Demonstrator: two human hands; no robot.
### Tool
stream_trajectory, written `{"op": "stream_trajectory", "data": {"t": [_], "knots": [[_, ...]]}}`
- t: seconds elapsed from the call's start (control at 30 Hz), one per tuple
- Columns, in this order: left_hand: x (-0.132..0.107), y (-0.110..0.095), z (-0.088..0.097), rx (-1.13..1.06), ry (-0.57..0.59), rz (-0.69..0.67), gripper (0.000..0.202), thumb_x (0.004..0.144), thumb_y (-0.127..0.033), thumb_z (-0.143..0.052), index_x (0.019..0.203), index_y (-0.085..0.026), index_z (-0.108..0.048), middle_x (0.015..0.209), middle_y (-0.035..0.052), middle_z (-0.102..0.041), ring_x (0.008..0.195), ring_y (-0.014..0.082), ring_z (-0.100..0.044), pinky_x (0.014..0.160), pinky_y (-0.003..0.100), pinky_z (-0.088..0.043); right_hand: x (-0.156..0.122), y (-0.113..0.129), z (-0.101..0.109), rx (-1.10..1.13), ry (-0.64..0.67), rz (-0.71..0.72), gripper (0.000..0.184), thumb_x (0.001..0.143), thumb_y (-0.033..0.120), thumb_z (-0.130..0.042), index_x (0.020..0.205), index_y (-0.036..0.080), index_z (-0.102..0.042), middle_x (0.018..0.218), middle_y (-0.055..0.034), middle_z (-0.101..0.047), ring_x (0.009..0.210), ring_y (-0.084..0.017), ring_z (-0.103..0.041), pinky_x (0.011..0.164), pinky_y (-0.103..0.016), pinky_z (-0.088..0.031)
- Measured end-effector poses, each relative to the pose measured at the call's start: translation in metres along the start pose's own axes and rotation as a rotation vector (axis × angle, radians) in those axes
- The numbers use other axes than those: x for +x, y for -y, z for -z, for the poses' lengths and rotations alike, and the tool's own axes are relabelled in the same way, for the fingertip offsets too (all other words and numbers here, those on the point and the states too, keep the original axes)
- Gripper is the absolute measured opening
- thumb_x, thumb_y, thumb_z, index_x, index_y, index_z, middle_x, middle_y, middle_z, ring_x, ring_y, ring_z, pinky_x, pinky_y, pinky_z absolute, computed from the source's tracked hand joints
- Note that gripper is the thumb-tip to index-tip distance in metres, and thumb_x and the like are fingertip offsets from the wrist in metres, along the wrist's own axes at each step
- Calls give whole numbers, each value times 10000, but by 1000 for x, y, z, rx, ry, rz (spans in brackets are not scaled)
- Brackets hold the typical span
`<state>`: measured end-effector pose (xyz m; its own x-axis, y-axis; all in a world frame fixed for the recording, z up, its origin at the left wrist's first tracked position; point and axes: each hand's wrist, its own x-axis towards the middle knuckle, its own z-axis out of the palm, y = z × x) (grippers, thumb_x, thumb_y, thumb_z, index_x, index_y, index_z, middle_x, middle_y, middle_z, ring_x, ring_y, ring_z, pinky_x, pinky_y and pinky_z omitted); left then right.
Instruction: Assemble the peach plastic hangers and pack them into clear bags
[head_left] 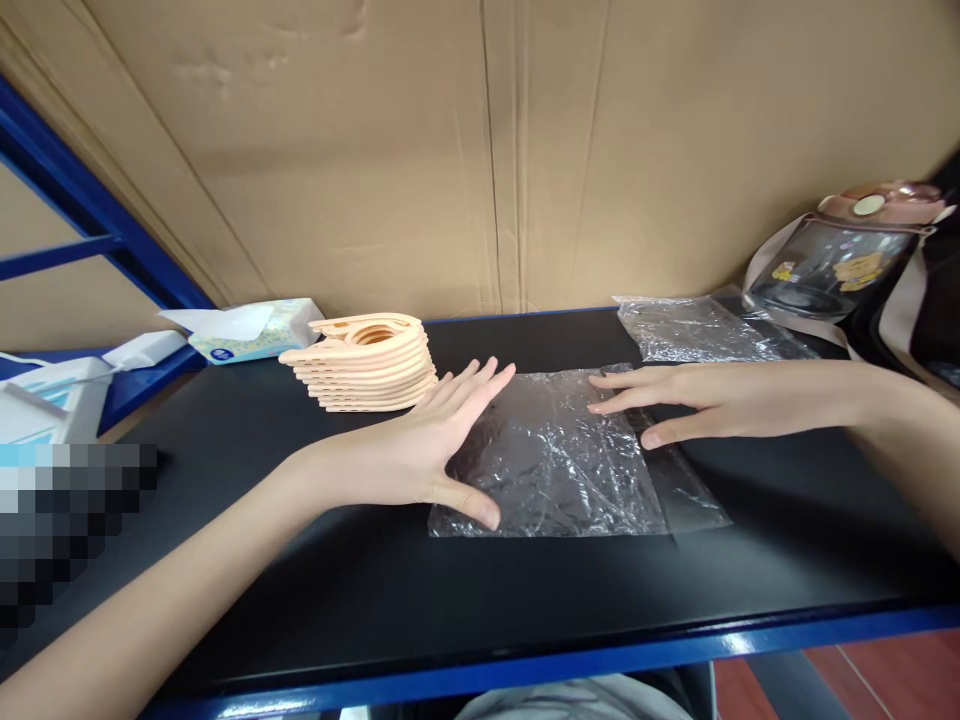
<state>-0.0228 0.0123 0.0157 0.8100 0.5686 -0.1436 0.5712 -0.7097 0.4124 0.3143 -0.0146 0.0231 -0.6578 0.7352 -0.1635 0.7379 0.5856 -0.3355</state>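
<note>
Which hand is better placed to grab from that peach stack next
Likely the left hand: it's beside the peach stack, while the right hand is farther off, near the right edge of the clear plastic.

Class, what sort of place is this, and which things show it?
Probably a workshop or warehouse: a black tabletop with a blue edge, clear plastic bags and a stack of matching peach pieces.

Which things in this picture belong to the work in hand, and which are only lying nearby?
Seemingly in the work:
front clear plastic, at the left hand and right hand
perhaps the stacked peach pieces
perhaps the rear clear plastic

Seemingly just lying about:
tissue pack
strapped bottle
</note>
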Motion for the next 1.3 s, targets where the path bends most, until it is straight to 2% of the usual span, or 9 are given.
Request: {"op": "stream_trajectory", "data": {"t": [0.17, 0.27, 0.33, 0.43, 0.53, 0.7, 1.07, 1.2, 1.3], "knots": [[-6, -10, 32, -350, -203, -120, 490, 949, -561, -460, 1380, -330, -481, 1425, 29, -527, 1300, 242, -510, 1071, 377, -432, 3, 11, -3, -34, 47, 5, 521, 898, 529, -553, 1399, 407, -474, 1524, 15, -355, 1363, -317, -381, 1080, -506, -423], [-15, 0, 55, -233, -554, -30, 465, 887, -578, -570, 1261, -303, -588, 1301, 14, -623, 1195, 258, -579, 1054, 410, -427, 4, 17, -4, -44, 81, 1, 506, 930, 538, -489, 1410, 378, -472, 1539, 1, -321, 1379, -312, -354, 1101, -521, -387], [-25, 17, 68, -81, -675, 124, 578, 826, -645, -606, 1298, -313, -563, 1383, 5, -553, 1255, 301, -512, 1085, 486, -366, 6, 19, -5, -36, 78, 5, 496, 939, 546, -467, 1399, 364, -497, 1538, -4, -336, 1382, -302, -360, 1109, -517, -379], [-40, 54, 83, 113, -623, 304, 767, 755, -732, -611, 1393, -331, -468, 1490, -2, -432, 1338, 347, -394, 1124, 569, -250, 10, 19, -8, -14, 48, -11, 500, 942, 570, -441, 1380, 345, -529, 1533, -6, -369, 1394, -283, -357, 1122, -502, -368], [-50, 86, 88, 46, -483, 495, 915, 709, -755, -635, 1464, -309, -373, 1448, 64, -490, 1258, 367, -486, 1059, 585, -347, 16, 15, -13, -1, -10, 5, 495, 953, 564, -421, 1364, 318, -547, 1521, -13, -409, 1402, -267, -361, 1133, -495, -355], [-51, 105, 86, -21, -343, 413, 886, 729, -759, -606, 1440, -267, -412, 1466, 31, -472, 1308, 342, -440, 1109, 528, -314, 24, 11, -16, -135, -205, 52, 410, 997, 457, -367, 1110, 247, -700, 1321, -47, -619, 1220, -251, -573, 1017, -458, -460], [-48, 98, 86, 13, -489, 421, 862, 660, -725, -705, 1351, -247, -512, 1366, 51, -560, 1162, 316, -542, 1021, 489, -412, 24, 22, -9, -361, -458, -54, 346, 982, 340, -381, 1042, 208, -695, 1013, -59, -724, 900, -246, -680, 789, -401, -496], [-45, 78, 86, -30, -595, 409, 834, 648, -680, -745, 1340, -273, -520, 1356, 39, -562, 1184, 325, -518, 1037, 508, -376, 24, 22, -8, -356, -546, -86, 323, 966, 350, -414, 1019, 219, -704, 1014, -56, -735, 949, -262, -671, 809, -407, -487], [-37, 50, 81, -36, -707, 245, 847, 640, -647, -763, 1337, -242, -506, 1445, 54, -483, 1207, 295, -494, 1065, 468, -353, 24, 23, -10, -191, -662, -110, 314, 956, 403, -453, 1065, 225, -687, 1022, -46, -734, 922, -240, -677, 759, -377, -508]]}}
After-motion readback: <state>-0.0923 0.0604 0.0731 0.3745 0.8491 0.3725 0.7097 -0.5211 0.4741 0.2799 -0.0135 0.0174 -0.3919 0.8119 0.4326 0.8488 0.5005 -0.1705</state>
